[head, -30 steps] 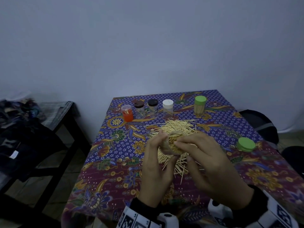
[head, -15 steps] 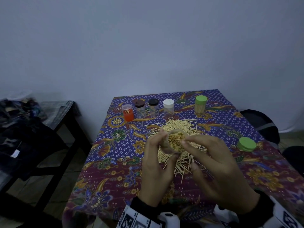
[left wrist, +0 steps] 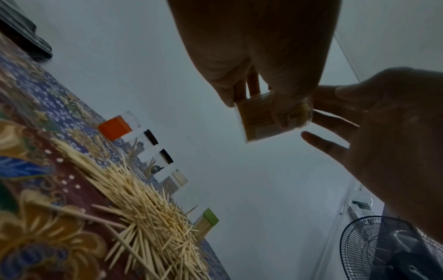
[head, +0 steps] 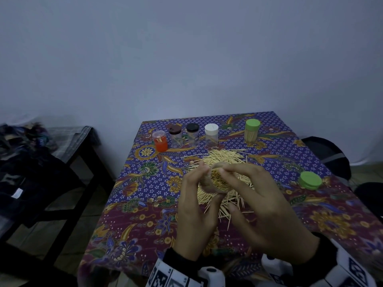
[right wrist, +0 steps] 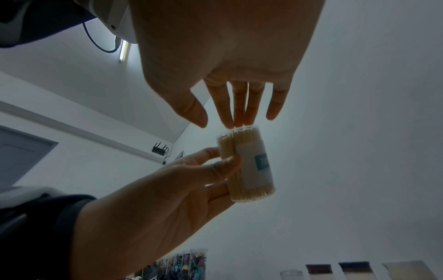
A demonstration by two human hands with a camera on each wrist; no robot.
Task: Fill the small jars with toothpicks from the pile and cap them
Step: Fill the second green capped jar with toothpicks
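I have the open jar [right wrist: 246,164] lifted off the desk [head: 145,183], packed full of toothpicks. My left hand [head: 196,214] grasps it round the side, thumb on one face and fingers [right wrist: 215,166] wrapped on the other, so the mouth stays free and tilted toward me. My right hand [head: 263,208] is not gripping anything: its fingers [right wrist: 239,106] are straight and held together, tips just touching the toothpick ends at the rim, I judge to press them level so a cap can seat.

Directly below my fingers lies the toothpick pile [head: 219,162], which would catch any that spill. The loose green cap [head: 309,180] sits well off to the right of my right hand, within reach for the next step. Beyond the fingers stands a row of jars: an orange one [head: 160,140], then brown-capped [head: 175,135], black-capped [head: 192,134], white-capped [head: 211,135], and a filled green-capped jar [head: 251,130].
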